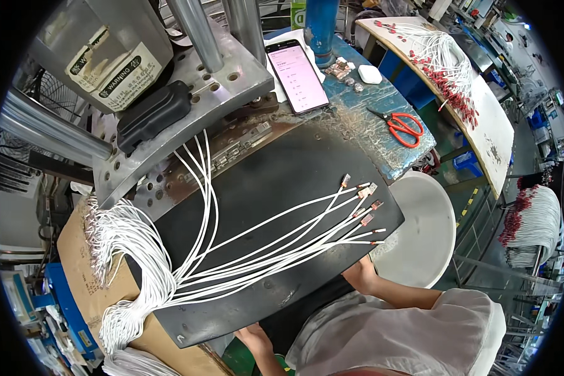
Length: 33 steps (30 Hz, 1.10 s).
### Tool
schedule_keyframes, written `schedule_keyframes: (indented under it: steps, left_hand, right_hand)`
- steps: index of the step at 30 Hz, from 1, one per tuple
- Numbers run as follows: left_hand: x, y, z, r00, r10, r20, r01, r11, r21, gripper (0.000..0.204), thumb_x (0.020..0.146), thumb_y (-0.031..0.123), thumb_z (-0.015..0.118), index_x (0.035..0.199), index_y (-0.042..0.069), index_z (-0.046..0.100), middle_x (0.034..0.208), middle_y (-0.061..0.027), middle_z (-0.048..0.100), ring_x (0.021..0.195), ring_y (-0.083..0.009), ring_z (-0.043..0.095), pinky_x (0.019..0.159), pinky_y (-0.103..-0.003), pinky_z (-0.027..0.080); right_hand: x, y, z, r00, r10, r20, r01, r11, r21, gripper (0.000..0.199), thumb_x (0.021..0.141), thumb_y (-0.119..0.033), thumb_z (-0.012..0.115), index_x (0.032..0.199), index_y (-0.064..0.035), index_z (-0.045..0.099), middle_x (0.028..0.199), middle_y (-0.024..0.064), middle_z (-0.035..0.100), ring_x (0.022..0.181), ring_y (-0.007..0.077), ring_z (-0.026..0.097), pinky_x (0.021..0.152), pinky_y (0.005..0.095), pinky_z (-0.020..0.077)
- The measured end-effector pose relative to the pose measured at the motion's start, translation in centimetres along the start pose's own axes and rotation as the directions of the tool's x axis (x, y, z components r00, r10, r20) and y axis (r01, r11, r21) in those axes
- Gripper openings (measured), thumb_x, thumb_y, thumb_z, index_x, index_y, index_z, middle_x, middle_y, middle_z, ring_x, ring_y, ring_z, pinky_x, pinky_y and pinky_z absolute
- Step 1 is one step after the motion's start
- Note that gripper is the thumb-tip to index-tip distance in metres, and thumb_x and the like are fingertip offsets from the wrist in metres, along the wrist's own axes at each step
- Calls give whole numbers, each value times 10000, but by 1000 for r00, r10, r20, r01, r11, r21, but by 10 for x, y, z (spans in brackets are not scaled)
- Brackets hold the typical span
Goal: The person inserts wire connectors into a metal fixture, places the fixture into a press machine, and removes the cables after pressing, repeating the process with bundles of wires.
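Note:
My left hand [255, 339] is at the near edge of a black board [276, 182], its fingers mostly hidden beneath it. Farther right, my right hand [360, 274] meets the same edge near the board's right corner, fingers also tucked out of sight. Whether either hand grips the board cannot be told. Several white cables [257, 272] fan across the board, their ends carrying small clear and copper-coloured connectors [367, 219]. They run from a thick bundle of white cables [128, 319] at the left. Several more cables [208, 188] lead up under the press plate.
A steel press [232, 69] with a warning label stands at the upper left. On the blue bench [357, 106] lie a phone [297, 78], red-handled pliers [404, 128] and a white case [370, 74]. A pale round tub [423, 225] sits at the right, below a table [495, 141] with red-tipped cables.

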<state>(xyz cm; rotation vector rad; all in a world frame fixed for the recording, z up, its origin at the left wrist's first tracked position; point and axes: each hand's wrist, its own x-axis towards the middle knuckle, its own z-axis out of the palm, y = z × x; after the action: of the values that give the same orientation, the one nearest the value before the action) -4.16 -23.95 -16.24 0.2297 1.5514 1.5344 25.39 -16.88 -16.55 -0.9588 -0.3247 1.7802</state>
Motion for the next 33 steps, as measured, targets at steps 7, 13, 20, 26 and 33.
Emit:
schedule_keyframes:
  steps: [7, 13, 20, 26, 33]
  left_hand:
    - [-1, 5, 0, 998, -8, -67, 15, 993, 117, 503, 1055, 369, 452, 1408, 15, 401, 1370, -171, 528, 1185, -311, 586, 947, -428, 518]
    - [-29, 136, 46, 509, -519, 687, -7, 795, 606, 265, 971, 224, 621, 1133, 16, 642, 948, -160, 672, 811, -248, 629, 724, -343, 496]
    - [16, 196, 207, 284, 239, 928, -955, 154, 253, 188, 819, -10, 694, 1004, -16, 664, 990, -140, 690, 903, -317, 681, 833, -332, 541]
    - [3, 203, 199, 311, 70, 948, -942, -112, 317, 189, 809, 46, 727, 978, -3, 656, 949, -116, 643, 872, -315, 655, 761, -384, 538]
    - [8, 206, 174, 155, -80, 985, -976, -164, 140, 213, 807, 49, 743, 1002, 9, 668, 880, -117, 647, 791, -296, 645, 681, -404, 514]
  right_hand:
    - [6, 3, -16, 995, -33, 90, 40, 996, -82, 647, 990, -635, 408, 1360, -111, 491, 1251, 54, 594, 1099, 220, 571, 878, 387, 464]
    - [-22, -18, 23, 671, 576, 467, -219, 756, -617, 526, 984, -328, 641, 1432, -114, 465, 1313, 51, 555, 1110, 175, 566, 838, 324, 482]
    - [1, -112, 153, 122, 307, 944, 873, 418, -249, 530, 917, -373, 704, 1274, -10, 557, 1225, 135, 563, 1053, 293, 560, 888, 401, 460]
    - [31, -190, 140, 383, 182, 906, 890, -335, -309, 658, 815, -480, 740, 1278, -36, 593, 1260, 153, 570, 1156, 330, 548, 1014, 477, 379]
    - [50, -223, 112, 661, 230, 714, 728, -424, -538, 446, 868, -307, 724, 1227, -62, 623, 1172, 92, 627, 1078, 272, 597, 1001, 436, 387]
